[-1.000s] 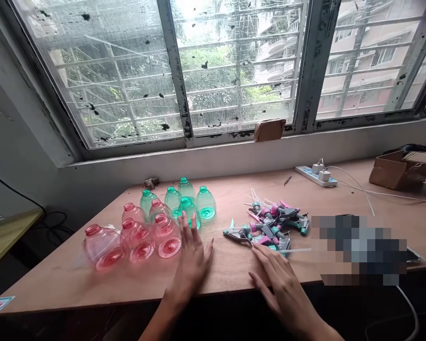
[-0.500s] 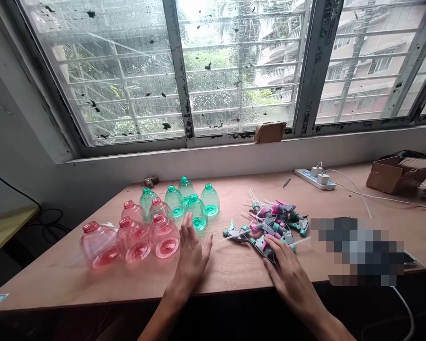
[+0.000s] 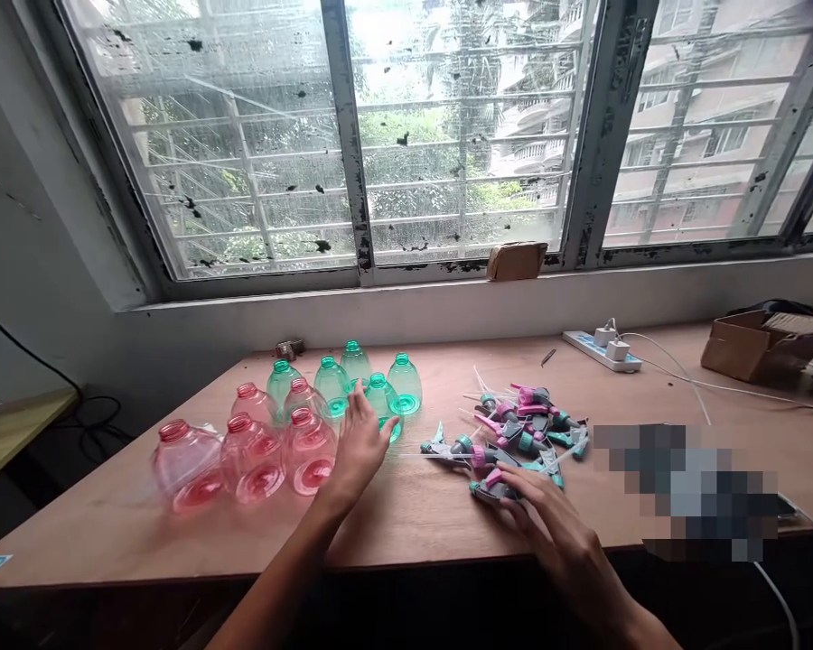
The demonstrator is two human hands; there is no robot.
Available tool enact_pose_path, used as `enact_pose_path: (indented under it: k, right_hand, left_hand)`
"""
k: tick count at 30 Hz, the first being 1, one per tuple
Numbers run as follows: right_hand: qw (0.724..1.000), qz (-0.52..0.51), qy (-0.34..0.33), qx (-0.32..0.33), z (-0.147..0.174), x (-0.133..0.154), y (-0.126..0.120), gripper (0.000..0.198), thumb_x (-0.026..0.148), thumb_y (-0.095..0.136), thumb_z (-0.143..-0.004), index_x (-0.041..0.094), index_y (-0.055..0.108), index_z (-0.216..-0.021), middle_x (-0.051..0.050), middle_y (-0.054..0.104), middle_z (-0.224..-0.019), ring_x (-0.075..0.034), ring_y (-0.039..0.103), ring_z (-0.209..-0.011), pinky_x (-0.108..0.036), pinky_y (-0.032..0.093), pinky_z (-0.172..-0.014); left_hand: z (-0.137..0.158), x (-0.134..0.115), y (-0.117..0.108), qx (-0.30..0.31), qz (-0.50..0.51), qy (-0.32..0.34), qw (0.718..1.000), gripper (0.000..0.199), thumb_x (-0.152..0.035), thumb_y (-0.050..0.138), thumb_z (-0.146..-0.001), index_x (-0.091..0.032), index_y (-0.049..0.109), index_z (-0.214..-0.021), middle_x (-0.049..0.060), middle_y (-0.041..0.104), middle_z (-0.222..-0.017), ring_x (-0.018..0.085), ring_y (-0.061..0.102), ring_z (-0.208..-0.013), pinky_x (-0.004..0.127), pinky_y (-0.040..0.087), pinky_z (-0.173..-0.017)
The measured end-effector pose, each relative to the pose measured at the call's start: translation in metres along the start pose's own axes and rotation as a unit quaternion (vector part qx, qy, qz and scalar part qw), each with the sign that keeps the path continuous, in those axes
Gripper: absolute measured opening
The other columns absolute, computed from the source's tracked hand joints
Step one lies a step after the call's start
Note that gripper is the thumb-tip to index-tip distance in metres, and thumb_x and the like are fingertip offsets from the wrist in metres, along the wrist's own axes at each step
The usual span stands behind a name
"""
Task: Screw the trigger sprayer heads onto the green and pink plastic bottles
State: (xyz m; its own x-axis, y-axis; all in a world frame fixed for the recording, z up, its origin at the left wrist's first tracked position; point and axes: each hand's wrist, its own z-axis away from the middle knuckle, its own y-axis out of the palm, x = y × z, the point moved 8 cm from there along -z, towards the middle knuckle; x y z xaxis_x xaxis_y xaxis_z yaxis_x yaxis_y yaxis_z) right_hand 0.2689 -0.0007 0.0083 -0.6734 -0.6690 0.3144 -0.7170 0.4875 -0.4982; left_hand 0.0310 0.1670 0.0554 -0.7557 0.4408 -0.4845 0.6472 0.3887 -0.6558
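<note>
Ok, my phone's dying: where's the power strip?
In the head view, the power strip sits right of centre, at the back of the table, left of the carton.

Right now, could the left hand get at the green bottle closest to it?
Probably yes. The left hand looks open and empty beside that green bottle, with nothing visible between them; the red bottles sit off to the left.
</note>
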Motion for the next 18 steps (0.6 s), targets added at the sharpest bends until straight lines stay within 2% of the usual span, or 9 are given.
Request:
enact_pose_path:
  k: [4,8,10,13,16,18]
  right_hand:
    - [0.998,-0.043,-0.038,-0.036,-0.012,0.005,-0.012,0.043,0.005,0.045,-0.100,0.023,0.051,-0.139,-0.011,0.071,-0.117,-0.027,0.065,-0.113,-0.043,0.056,-0.091]
    - [0.997,-0.062,-0.045,-0.023,-0.033,0.009,-0.002,0.037,0.005,0.046,-0.100,0.021,0.056,-0.132,-0.010,0.072,-0.102,-0.026,0.066,-0.101,-0.043,0.055,-0.085]
    - [0.996,-0.068,-0.036,-0.038,-0.047,0.012,0.000,0.033,0.005,0.044,-0.101,0.021,0.059,-0.126,-0.007,0.070,-0.090,-0.025,0.066,-0.088,-0.042,0.054,-0.080]
    - [0.993,-0.068,0.001,-0.099,-0.061,0.018,-0.014,0.028,0.009,0.043,-0.101,0.023,0.061,-0.118,-0.004,0.065,-0.079,-0.023,0.063,-0.075,-0.041,0.054,-0.072]
    - [0.993,-0.047,0.034,-0.102,-0.053,0.031,-0.039,0.028,0.015,0.045,-0.102,0.028,0.060,-0.122,-0.005,0.067,-0.086,-0.025,0.065,-0.077,-0.041,0.055,-0.070]
    - [0.998,-0.022,0.050,-0.036,-0.034,0.041,-0.050,0.032,0.020,0.054,-0.100,0.032,0.058,-0.129,-0.008,0.069,-0.105,-0.026,0.068,-0.089,-0.043,0.057,-0.077]
  left_hand:
    - [0.008,-0.003,-0.009,0.012,-0.004,0.010,1.000,0.067,-0.033,0.066,-0.088,-0.021,0.032,-0.144,0.016,0.044,-0.141,0.043,0.046,-0.137,0.060,0.044,-0.107]
    - [0.030,-0.009,-0.022,0.030,0.009,0.009,0.999,0.064,-0.037,0.064,-0.090,-0.023,0.032,-0.144,0.014,0.046,-0.142,0.041,0.044,-0.139,0.059,0.042,-0.109]
    - [0.046,-0.014,-0.026,0.039,0.023,0.007,0.999,0.063,-0.037,0.062,-0.091,-0.024,0.032,-0.145,0.014,0.046,-0.144,0.039,0.042,-0.141,0.059,0.039,-0.113]
    - [0.067,-0.017,-0.025,0.041,0.048,-0.003,0.998,0.065,-0.036,0.060,-0.094,-0.025,0.026,-0.148,0.016,0.045,-0.147,0.038,0.039,-0.143,0.062,0.034,-0.115]
    - [0.080,-0.015,-0.020,0.028,0.077,-0.023,0.996,0.070,-0.035,0.058,-0.096,-0.026,0.016,-0.152,0.019,0.035,-0.154,0.039,0.032,-0.147,0.064,0.030,-0.117]
    - [0.085,-0.013,-0.014,0.034,0.102,-0.030,0.994,0.077,-0.035,0.061,-0.094,-0.026,0.011,-0.153,0.019,0.029,-0.157,0.037,0.030,-0.149,0.062,0.029,-0.118]
